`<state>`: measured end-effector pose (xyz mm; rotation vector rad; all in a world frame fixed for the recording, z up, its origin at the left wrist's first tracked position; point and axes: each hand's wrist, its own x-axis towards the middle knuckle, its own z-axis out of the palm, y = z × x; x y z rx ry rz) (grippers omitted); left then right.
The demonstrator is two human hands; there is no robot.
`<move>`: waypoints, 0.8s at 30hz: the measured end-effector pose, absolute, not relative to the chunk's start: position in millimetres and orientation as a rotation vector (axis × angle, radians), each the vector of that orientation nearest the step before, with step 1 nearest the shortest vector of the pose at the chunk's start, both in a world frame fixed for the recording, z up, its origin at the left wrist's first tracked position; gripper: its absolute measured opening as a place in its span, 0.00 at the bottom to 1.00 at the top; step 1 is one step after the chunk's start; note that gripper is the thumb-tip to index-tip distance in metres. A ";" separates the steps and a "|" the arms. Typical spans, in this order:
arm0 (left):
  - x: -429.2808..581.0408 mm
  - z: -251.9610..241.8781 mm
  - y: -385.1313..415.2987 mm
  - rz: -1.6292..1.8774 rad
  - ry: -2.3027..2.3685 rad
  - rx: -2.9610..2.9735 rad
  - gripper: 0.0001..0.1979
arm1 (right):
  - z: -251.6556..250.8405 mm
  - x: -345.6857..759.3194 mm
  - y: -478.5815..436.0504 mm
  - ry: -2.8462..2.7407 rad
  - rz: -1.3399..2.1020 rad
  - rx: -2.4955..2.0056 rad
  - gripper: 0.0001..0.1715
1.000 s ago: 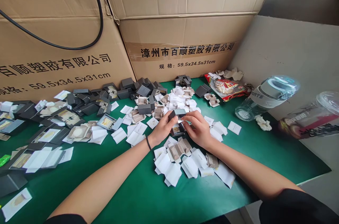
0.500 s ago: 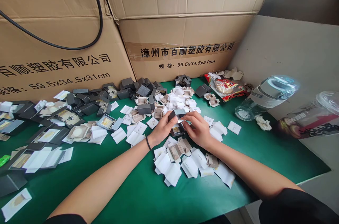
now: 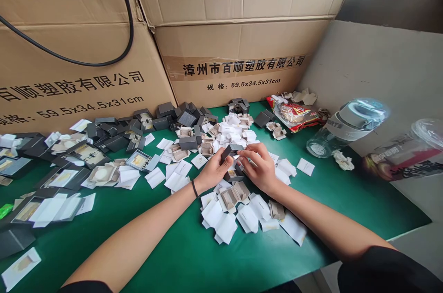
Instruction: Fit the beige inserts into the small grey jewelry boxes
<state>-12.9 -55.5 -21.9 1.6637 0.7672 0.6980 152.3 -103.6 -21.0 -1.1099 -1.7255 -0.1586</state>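
Observation:
My left hand [image 3: 215,169] is closed on a small dark grey box [image 3: 231,149], pinching it by thumb and fingers and holding it tilted above the green mat [image 3: 180,247]. My right hand [image 3: 260,167] meets it from the right, fingers curled against the same box and something pale I cannot make out. Just below the hands sits another small dark box [image 3: 234,175]. White paper slips [image 3: 224,224] and beige inserts [image 3: 232,196] lie scattered under my wrists.
Piles of dark boxes [image 3: 173,115] and white cards spread left to the mat's edge. Two large cardboard cartons [image 3: 238,57] stand behind. At right are a red snack bag [image 3: 297,115], a clear bottle [image 3: 346,127] lying down and a plastic cup [image 3: 408,152].
The small dark box has tilted in my left hand and my right fingers have shifted up onto it. The arms have stayed put.

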 end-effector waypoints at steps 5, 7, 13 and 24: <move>-12.1 -19.4 -56.5 0.693 0.805 1.699 0.25 | -21.9 155.4 -102.3 -1.771 -0.174 -1.095 0.08; -12.0 -19.5 -56.7 0.692 0.816 1.721 0.25 | -21.6 156.5 -101.8 -1.792 -0.193 -1.085 0.08; -11.1 -17.3 -58.4 0.706 0.832 1.711 0.24 | -17.4 158.6 -100.4 -1.850 -0.276 -1.085 0.08; -10.6 -21.6 -58.1 0.712 0.870 1.641 0.25 | -20.6 161.5 -100.1 -1.857 -0.319 -1.098 0.08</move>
